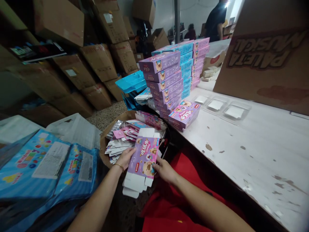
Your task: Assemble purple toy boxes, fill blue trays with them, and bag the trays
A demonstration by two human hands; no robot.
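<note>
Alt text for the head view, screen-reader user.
Left hand and right hand hold a purple-and-pink cartoon-animal carton, white end flaps extended, at an open cardboard box. Beyond, stacked purple, blue and pink cartons stand on a white table.

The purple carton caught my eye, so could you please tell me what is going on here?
A person's left hand and right hand hold the purple carton by opposite sides, its end flaps open. Beyond it, a cardboard box holds many flat cartons. Purple boxes stand stacked on the white table, with blue boxes and pink boxes behind.
</note>
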